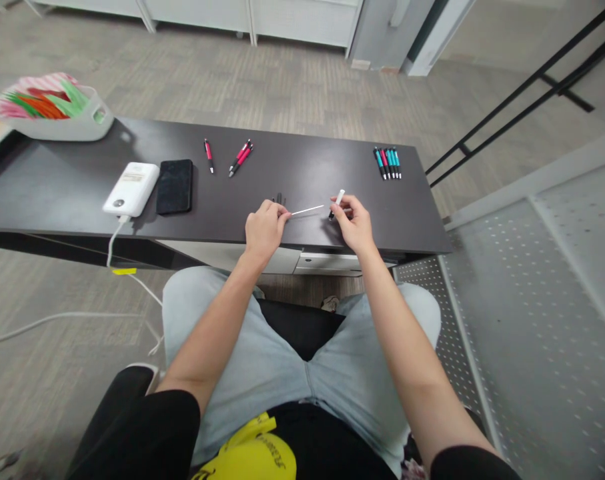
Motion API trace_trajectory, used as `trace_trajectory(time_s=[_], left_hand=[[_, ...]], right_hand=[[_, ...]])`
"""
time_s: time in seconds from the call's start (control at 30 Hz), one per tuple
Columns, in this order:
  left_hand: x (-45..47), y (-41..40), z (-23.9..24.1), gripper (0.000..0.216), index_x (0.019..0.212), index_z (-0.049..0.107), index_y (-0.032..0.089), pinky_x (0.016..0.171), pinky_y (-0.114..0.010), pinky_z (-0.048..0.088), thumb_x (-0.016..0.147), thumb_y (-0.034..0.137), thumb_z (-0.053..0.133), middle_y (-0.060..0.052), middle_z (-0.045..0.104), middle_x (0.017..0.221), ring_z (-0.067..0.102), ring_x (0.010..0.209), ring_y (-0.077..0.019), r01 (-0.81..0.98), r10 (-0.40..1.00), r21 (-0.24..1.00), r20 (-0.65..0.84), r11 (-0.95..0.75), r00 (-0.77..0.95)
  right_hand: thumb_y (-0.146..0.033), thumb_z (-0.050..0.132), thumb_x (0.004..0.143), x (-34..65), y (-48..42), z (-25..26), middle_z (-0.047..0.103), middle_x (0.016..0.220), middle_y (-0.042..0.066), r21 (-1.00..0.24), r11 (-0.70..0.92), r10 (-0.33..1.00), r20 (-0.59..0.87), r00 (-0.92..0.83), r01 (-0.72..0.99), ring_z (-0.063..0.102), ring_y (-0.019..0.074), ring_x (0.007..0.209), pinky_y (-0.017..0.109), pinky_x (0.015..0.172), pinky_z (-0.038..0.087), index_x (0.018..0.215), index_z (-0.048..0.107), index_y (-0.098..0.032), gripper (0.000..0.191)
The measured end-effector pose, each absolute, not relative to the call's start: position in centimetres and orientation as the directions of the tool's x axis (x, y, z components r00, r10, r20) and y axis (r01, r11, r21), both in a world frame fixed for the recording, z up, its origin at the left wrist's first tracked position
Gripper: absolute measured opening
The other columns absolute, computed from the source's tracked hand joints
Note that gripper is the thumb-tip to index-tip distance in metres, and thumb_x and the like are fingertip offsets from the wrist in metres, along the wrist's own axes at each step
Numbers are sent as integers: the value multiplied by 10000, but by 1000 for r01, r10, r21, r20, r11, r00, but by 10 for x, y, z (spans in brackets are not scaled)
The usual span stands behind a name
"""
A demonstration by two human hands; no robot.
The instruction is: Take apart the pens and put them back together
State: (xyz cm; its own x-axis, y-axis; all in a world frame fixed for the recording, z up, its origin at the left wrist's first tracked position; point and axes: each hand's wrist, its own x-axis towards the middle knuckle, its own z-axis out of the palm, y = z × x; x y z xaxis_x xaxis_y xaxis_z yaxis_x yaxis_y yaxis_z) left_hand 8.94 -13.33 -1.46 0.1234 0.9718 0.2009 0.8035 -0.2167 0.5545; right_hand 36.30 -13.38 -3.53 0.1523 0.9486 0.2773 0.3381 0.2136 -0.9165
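Your left hand (265, 228) pinches the thin white refill rod (307, 211) level above the dark table (82, 193), aligned toward the white pen barrel (337, 202) your right hand (353, 223) grips.

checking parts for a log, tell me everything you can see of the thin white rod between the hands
The rod is a thin, straight, white stick, plastic by its look, likely a pen refill. It lies nearly level, just above the dark table, tilted slightly up to the right. The left hand pinches its left end between the fingers. Its right end points toward the right hand, which holds a white pen barrel; the rod stops short of that hand. Its tip is too small to make out.
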Motion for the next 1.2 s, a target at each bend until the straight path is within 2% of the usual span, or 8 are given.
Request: trace_trajectory(time_s=[0.07, 0.17, 0.3, 0.4, 0.53, 0.9, 1.2], left_hand=[[85, -127, -25, 137, 1029, 781, 290, 924, -457, 549, 1153, 233, 770, -100, 915, 1221, 833, 1072, -343, 725, 961, 646, 263, -239, 82], [80, -119, -35, 149, 998, 740, 302, 874, -429, 552, 1112, 218, 787, -62, 904, 1028, 806, 931, -314, 555, 963, 796, 267, -240, 33], [73, -113, -30, 112, 1015, 772, 292, 834, -374, 574, 1066, 199, 809, -22, 867, 965, 745, 826, -243, 375, 967, 892, 250, -253, 59], [67, -111, -18, 104, 1018, 825, 285, 813, -367, 590, 1047, 190, 794, -26, 852, 992, 696, 786, -221, 349, 958, 892, 273, -288, 92], [57, -110, -8, 130, 987, 867, 278, 878, -385, 641, 1043, 206, 774, -71, 862, 1106, 719, 857, -234, 370, 939, 863, 324, -343, 114], [55, -108, -7, 121, 1003, 885, 277, 907, -390, 688, 1052, 279, 774, -79, 916, 1119, 788, 917, -245, 305, 930, 882, 363, -361, 50], [75, -114, -13, 117, 1028, 912, 275, 882, -383, 662, 1030, 247, 798, -69, 916, 1099, 799, 916, -241, 275, 922, 880, 370, -388, 118]], right_hand=[[-781, 846, 1020, 363, -133, -35, 819, 1027, 49, -907, 214, 949, 280, 142, 363, 715, 268, 921, 443, 886, 640, 1183, 890, -311, 499], [-752, 817, 1068, 364, -133, -33, 799, 1065, 69, -859, 233, 945, 310, 101, 455, 705, 293, 974, 488, 960, 655, 1195, 910, -312, 467], [-567, 817, 1128, 365, -135, -29, 784, 1139, 101, -779, 245, 934, 350, 76, 577, 714, 345, 1132, 585, 1165, 632, 1226, 959, -320, 302], [-453, 827, 1126, 365, -136, -27, 776, 1188, 119, -751, 233, 937, 344, 64, 618, 703, 376, 1235, 631, 1265, 587, 1276, 984, -338, 246], [-404, 837, 1121, 364, -136, -26, 766, 1210, 119, -733, 227, 943, 331, 45, 641, 688, 381, 1251, 654, 1305, 550, 1307, 996, -346, 252], [-387, 852, 1115, 364, -136, -28, 747, 1182, 121, -686, 266, 944, 326, -41, 677, 659, 393, 1243, 684, 1296, 548, 1311, 1008, -364, 251], [-391, 849, 1138, 361, -138, -28, 749, 1188, 115, -656, 285, 945, 316, -89, 699, 665, 382, 1240, 657, 1284, 560, 1344, 1010, -370, 263]])
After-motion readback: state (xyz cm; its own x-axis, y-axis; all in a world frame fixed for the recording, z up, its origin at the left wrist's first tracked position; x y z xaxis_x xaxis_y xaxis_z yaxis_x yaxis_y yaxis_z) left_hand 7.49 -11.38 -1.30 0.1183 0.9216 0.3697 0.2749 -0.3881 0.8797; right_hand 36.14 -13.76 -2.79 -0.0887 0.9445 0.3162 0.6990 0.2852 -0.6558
